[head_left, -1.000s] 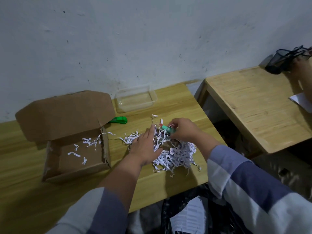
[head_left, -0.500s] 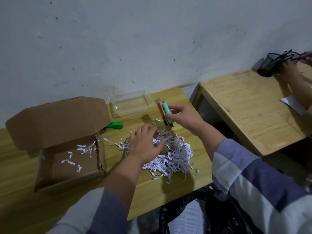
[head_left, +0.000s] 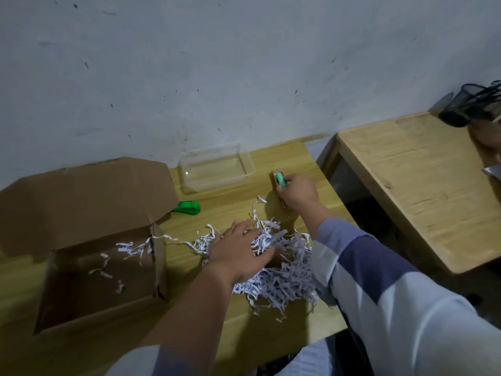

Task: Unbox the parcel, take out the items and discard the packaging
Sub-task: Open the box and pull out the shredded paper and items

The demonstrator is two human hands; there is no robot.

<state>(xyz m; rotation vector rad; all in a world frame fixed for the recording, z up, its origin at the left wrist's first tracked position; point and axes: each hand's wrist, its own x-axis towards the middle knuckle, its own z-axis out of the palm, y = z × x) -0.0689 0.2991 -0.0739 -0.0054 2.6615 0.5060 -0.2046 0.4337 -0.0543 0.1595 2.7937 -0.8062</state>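
Note:
The open cardboard box [head_left: 100, 283] lies on the left of the wooden table [head_left: 189, 329], flap raised, with a few paper shreds inside. A heap of white shredded paper [head_left: 279, 272] is spread on the table to its right. My left hand [head_left: 238, 253] rests flat on the heap, fingers spread. My right hand [head_left: 296, 189] is shut on a small card-backed pack with a teal item [head_left: 279, 180], held on edge at the tabletop just right of the clear plastic tray [head_left: 215, 169].
A green box cutter [head_left: 188, 207] lies by the box flap. A second wooden table [head_left: 423, 183] stands to the right across a gap, with a black mesh holder [head_left: 471, 104] and another person's hand [head_left: 490, 134] at its far end. A dark bag sits below the table's front edge.
My right hand lifted the teal pack out of the shredded paper and carried it away from me, down toward the tabletop beside the clear tray. My left hand stayed on the heap.

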